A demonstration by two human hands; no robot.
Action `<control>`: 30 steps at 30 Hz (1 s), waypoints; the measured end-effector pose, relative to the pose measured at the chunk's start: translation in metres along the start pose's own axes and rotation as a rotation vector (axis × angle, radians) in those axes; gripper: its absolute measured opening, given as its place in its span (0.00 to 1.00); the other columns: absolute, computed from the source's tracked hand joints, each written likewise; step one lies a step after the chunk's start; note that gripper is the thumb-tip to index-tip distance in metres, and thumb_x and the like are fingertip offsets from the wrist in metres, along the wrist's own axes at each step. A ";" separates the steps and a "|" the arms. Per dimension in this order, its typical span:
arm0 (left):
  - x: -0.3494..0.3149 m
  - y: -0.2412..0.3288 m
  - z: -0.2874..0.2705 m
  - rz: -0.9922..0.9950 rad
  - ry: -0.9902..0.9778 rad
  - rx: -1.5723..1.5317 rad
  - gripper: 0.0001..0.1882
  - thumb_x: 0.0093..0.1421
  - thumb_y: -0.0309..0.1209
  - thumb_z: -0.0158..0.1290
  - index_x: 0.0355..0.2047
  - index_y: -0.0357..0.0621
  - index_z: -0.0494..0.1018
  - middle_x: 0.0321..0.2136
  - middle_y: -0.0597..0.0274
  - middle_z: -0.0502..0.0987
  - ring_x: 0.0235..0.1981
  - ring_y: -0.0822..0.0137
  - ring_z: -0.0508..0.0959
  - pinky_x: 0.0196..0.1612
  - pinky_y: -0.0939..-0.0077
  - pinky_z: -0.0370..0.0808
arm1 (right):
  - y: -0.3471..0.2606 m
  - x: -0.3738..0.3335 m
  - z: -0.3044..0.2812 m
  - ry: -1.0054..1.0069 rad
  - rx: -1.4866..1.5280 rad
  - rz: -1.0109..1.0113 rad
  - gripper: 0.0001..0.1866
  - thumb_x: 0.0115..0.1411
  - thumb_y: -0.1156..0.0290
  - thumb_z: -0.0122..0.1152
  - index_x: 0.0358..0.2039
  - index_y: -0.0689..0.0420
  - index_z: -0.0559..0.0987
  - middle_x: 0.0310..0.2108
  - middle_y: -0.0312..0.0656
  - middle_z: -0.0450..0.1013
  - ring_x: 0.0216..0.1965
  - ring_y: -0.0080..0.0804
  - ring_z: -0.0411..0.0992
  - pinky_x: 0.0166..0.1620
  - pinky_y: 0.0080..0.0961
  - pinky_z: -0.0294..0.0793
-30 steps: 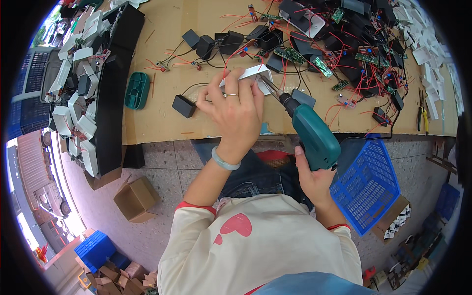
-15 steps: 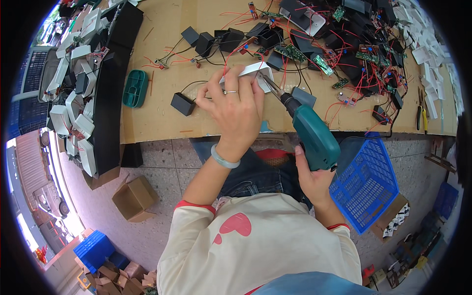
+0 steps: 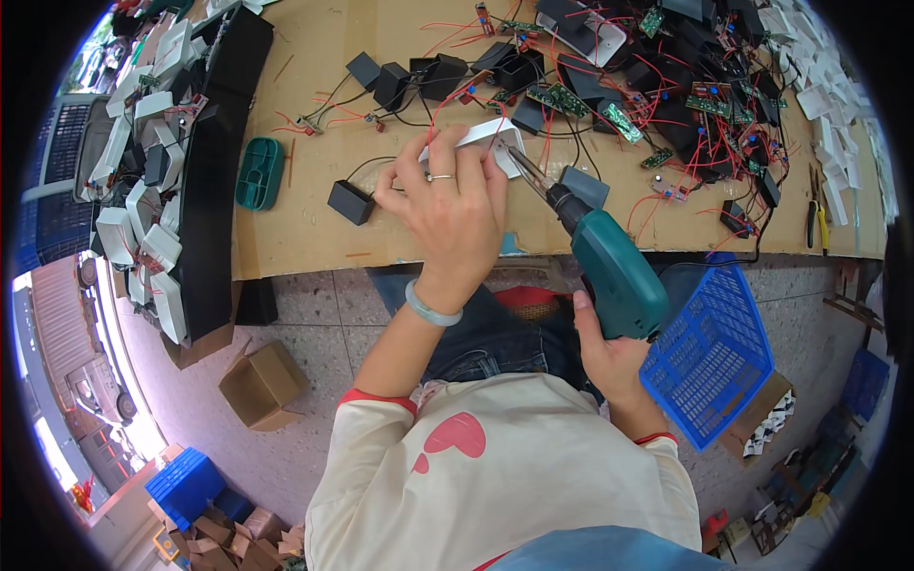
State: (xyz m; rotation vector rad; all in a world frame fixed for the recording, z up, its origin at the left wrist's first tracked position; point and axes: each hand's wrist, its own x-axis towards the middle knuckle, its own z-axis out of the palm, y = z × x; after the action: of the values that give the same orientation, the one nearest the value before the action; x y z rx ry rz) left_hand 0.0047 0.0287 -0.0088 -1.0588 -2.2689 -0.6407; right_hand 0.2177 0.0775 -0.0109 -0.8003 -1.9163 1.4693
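A green electric screwdriver (image 3: 619, 271) is gripped in my right hand (image 3: 609, 357), its bit tilted up and left into a white plastic housing (image 3: 502, 139). My left hand (image 3: 450, 205) is closed over that housing and presses it on the cardboard-covered table (image 3: 314, 228); the fingers hide much of it. Red wires run out by the fingers. Just left of my left hand lies a black box (image 3: 351, 202) on a cable. A dark flat piece (image 3: 584, 187) lies beside the bit.
Green circuit boards (image 3: 624, 124), black boxes and red wires are heaped at the back right. White housings (image 3: 835, 143) line the right edge; pliers (image 3: 817, 214) lie near them. At left are a green tray (image 3: 259, 174) and a black bin wall (image 3: 214, 171). A blue basket (image 3: 709, 357) stands below the table.
The screwdriver and my right hand have shifted slightly right and down. My left hand stays on the white housing.
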 end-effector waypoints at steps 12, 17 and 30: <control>-0.001 -0.001 -0.001 -0.004 0.006 0.041 0.06 0.53 0.31 0.63 0.30 0.49 0.78 0.49 0.68 0.77 0.53 0.55 0.71 0.53 0.53 0.58 | -0.010 -0.004 -0.011 0.034 -0.012 -0.053 0.17 0.60 0.83 0.64 0.51 0.67 0.77 0.29 0.36 0.75 0.23 0.17 0.70 0.27 0.16 0.69; -0.003 -0.002 -0.014 0.011 -0.024 0.019 0.08 0.54 0.33 0.65 0.32 0.47 0.79 0.50 0.62 0.77 0.57 0.53 0.70 0.56 0.52 0.60 | -0.017 -0.004 -0.011 0.036 0.019 -0.008 0.18 0.60 0.84 0.63 0.52 0.68 0.76 0.28 0.36 0.74 0.23 0.17 0.69 0.26 0.16 0.69; -0.037 -0.033 -0.062 0.247 -0.154 0.008 0.16 0.52 0.32 0.65 0.43 0.48 0.81 0.45 0.64 0.73 0.43 0.59 0.70 0.47 0.62 0.68 | -0.017 -0.012 -0.015 0.072 0.069 0.033 0.16 0.60 0.86 0.62 0.50 0.68 0.76 0.27 0.37 0.74 0.23 0.18 0.69 0.26 0.17 0.70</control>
State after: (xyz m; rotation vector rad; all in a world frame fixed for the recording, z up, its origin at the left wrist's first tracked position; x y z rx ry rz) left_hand 0.0153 -0.0485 0.0067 -1.3994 -2.2154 -0.4606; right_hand 0.2351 0.0743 0.0075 -0.8456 -1.7973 1.4972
